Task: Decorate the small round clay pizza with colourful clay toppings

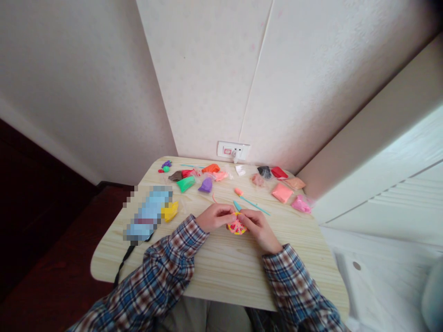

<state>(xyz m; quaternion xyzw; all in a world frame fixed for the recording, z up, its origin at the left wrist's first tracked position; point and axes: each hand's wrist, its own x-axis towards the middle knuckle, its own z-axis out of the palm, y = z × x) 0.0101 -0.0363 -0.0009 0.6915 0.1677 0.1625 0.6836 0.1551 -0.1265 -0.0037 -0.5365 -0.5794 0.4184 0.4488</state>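
Observation:
Between my two hands is a small round clay piece (237, 225), pink with red spots and a yellow rim. My left hand (217, 216) pinches its left and upper edge. On the opposite side, my right hand (258, 226) has its fingers closed on the same piece. Just beyond my fingertips lies a teal modelling knife (237, 205). A thin pink clay strand (214, 198) curves beside it on the left. Farther off, a thin teal stick tool (255, 205) lies near a small orange-pink clay lump (238, 191).
Several bags of coloured clay line the back, among them green (187, 184), purple (206, 185) and salmon (282, 192). A yellow clay bag (170, 211) sits by a phone (148, 214) with a black strap. Small clay fruit (166, 167) stand back left. A wall socket (233, 150) is behind the table (221, 272).

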